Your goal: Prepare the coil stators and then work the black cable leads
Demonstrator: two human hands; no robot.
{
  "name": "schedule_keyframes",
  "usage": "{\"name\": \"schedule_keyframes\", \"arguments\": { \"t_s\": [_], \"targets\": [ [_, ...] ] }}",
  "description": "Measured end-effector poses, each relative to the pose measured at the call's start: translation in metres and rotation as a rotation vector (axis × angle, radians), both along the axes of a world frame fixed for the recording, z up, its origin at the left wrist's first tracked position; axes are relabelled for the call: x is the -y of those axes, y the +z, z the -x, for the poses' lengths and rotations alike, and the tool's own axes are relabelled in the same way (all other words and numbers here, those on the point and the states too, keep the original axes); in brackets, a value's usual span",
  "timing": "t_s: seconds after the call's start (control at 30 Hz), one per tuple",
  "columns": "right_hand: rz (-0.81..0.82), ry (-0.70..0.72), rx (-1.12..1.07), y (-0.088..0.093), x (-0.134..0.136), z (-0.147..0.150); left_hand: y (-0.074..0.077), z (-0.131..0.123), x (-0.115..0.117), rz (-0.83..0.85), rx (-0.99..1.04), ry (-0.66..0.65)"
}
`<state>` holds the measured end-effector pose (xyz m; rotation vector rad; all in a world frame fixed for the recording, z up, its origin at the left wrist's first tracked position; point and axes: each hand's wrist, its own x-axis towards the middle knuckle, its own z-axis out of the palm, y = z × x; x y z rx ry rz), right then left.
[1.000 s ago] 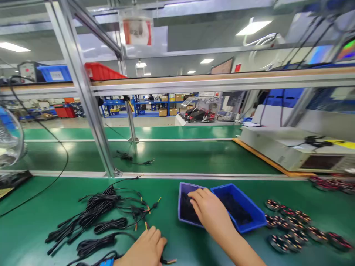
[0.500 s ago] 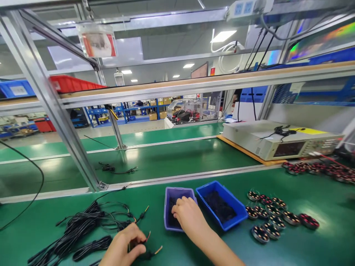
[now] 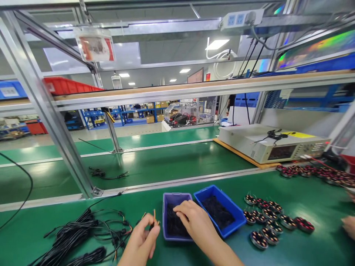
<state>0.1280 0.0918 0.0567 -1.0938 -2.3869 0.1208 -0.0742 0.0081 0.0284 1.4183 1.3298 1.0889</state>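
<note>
My left hand is closed in a pinch on a black cable end with bare orange wire tips, held up just left of the purple bin. A pile of black cables lies on the green mat to its left. My right hand reaches into the purple bin, its fingers curled down among small black pieces. Whether it grips one is hidden. A blue bin of more black pieces stands touching the purple one on the right.
Several round coil parts lie right of the blue bin, more at the far right. A beige instrument box sits behind on a wooden board. Another person's hand shows at the right edge. Aluminium frame posts rise at the left.
My left hand has lifted the cable end off the mat and brought it up beside the purple bin. My right hand stays in the purple bin. The view has swung right.
</note>
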Motion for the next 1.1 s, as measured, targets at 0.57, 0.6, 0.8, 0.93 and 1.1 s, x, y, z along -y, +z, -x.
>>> {"name": "schedule_keyframes", "arguments": {
  "t_s": [0.57,0.6,0.8,0.93,1.1],
  "targets": [
    [0.175,0.174,-0.438,0.005,0.016,0.001,0.022,-0.037,-0.038,0.130,0.446,0.085],
    [0.145,0.167,-0.471,0.007,0.015,0.000,0.023,-0.037,-0.037,0.142,0.447,0.094],
    [-0.087,0.145,-0.498,0.013,0.015,-0.005,0.030,-0.037,-0.035,0.191,0.411,0.125],
    [-0.102,0.170,-0.483,0.010,0.017,-0.003,0.031,-0.035,-0.033,0.187,0.378,0.110],
    [-0.077,0.161,-0.501,0.011,0.016,-0.003,0.031,-0.035,-0.032,0.160,0.357,0.119]
  ]
}}
